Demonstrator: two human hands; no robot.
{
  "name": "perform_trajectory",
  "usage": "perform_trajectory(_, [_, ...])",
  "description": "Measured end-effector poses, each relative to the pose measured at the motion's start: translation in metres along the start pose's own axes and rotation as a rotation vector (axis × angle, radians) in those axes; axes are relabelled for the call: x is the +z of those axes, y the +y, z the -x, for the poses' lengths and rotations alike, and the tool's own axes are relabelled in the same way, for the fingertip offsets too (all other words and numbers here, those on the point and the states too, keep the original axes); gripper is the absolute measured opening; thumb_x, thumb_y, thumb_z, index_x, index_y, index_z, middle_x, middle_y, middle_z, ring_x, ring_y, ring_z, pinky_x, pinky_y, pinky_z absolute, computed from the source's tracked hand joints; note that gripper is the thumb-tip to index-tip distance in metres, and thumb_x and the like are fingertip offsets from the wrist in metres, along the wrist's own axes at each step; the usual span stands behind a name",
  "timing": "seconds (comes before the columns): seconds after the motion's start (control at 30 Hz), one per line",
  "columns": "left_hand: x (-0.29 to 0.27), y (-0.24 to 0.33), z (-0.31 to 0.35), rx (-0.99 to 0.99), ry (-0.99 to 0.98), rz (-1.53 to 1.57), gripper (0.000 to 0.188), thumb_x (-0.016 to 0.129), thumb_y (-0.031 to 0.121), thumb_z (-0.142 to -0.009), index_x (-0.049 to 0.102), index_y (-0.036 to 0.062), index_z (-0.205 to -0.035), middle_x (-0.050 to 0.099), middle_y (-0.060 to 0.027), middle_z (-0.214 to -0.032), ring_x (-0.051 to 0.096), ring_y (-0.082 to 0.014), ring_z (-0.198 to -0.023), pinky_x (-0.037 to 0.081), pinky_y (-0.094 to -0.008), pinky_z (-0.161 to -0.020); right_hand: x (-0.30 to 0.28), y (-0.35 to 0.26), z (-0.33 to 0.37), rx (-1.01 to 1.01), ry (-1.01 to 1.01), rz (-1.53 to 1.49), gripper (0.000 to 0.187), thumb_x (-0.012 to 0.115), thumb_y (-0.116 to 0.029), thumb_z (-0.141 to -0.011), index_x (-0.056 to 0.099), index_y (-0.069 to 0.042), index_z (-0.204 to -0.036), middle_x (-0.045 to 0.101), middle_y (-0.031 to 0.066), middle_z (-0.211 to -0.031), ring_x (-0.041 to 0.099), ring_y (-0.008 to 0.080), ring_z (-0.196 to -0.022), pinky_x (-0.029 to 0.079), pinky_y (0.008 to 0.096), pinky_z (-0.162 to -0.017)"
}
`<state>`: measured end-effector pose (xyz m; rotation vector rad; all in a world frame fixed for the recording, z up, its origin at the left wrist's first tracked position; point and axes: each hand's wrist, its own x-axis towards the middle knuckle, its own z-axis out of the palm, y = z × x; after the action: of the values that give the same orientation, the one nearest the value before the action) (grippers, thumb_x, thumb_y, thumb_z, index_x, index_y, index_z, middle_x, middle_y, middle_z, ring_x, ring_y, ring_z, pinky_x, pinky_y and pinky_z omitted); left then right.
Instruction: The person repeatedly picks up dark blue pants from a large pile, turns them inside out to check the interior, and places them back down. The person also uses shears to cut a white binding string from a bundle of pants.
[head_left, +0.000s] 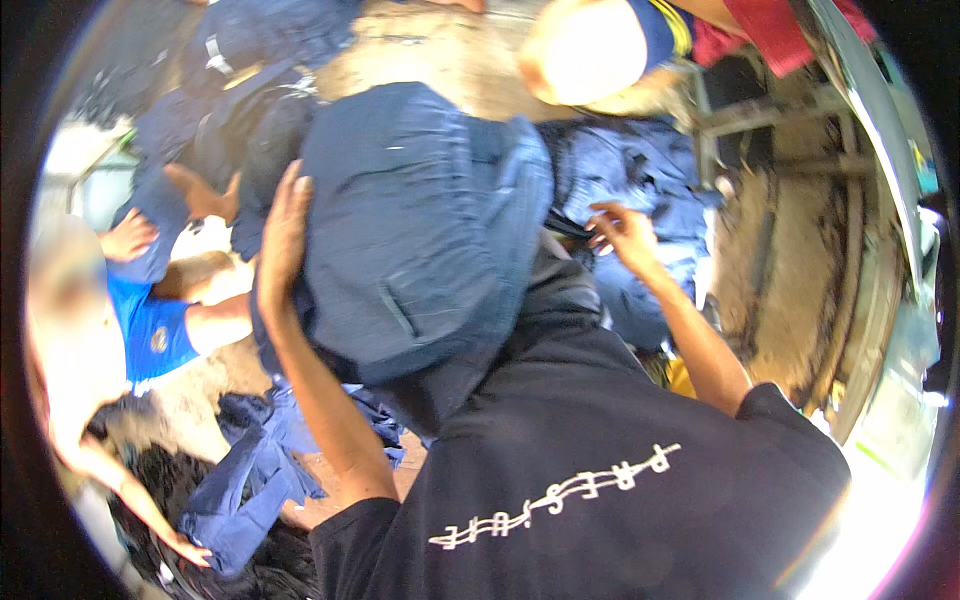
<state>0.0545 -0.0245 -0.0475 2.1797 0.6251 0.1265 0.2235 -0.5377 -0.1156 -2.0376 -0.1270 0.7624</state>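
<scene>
A large folded dark blue garment (390, 220) lies in a bundle in front of my chest, with a short slit near its lower part. Along its left side my left hand (287, 235) grips it, fingers long and together; the thumb is hidden. My right hand (628, 238) is to the right of the bundle, fingers bent and apart, with nothing clearly seen in them. Beside those fingertips is a dark strip that I cannot make out. Beneath and beyond the right hand lies a pile of blue garments (640, 165).
At left a person in blue shorts (160, 335) sits close, one hand touching blue cloth (245, 500) on the floor. Another person's hands (205, 192) work at upper left. A bare knee (580, 50) is at the top. A wooden frame (850, 250) stands at right.
</scene>
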Motion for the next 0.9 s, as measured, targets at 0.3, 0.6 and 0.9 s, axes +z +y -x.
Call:
perform_trajectory(0.3, [-0.001, 0.031, 0.022, -0.126, 0.092, 0.039, 0.070, 0.054, 0.051, -0.113, 0.049, 0.0016, -0.162, 0.054, -0.0252, -0.163, 0.049, -0.0374, -0.154, 0.034, -0.0410, -0.128, 0.073, -0.256, -0.072, -0.772, 0.020, 0.223, 0.034, 0.071, -0.027, -0.109, 0.076, 0.000, -0.129, 0.080, 0.0132, -0.113, 0.074, 0.0187, -0.100, 0.058, 0.0339, -0.090])
perform_trajectory(0.6, [-0.011, 0.110, 0.042, 0.222, 0.311, -0.184, 0.047, 0.075, 0.023, -0.102, 0.066, 0.0088, -0.146, 0.064, -0.0163, -0.140, 0.064, -0.0326, -0.127, 0.051, -0.0423, -0.110, 0.106, -0.313, -0.071, -0.694, -0.135, 0.169, 0.068, 0.084, -0.054, -0.091, 0.073, 0.004, -0.125, 0.078, 0.0207, -0.109, 0.075, 0.0297, -0.104, 0.058, 0.0417, -0.096])
perform_trajectory(0.9, [0.003, 0.203, 0.058, -0.036, 0.413, 0.204, 0.089, 0.097, 0.030, -0.085, 0.037, -0.0020, -0.143, 0.075, -0.0199, -0.093, 0.079, -0.0256, -0.086, 0.063, -0.0358, -0.081, 0.121, -0.339, -0.039, -0.576, -0.812, -0.519, 0.072, 0.077, -0.014, -0.100, 0.048, -0.004, -0.165, 0.066, 0.0059, -0.138, 0.061, 0.0129, -0.122, 0.046, 0.0277, -0.108])
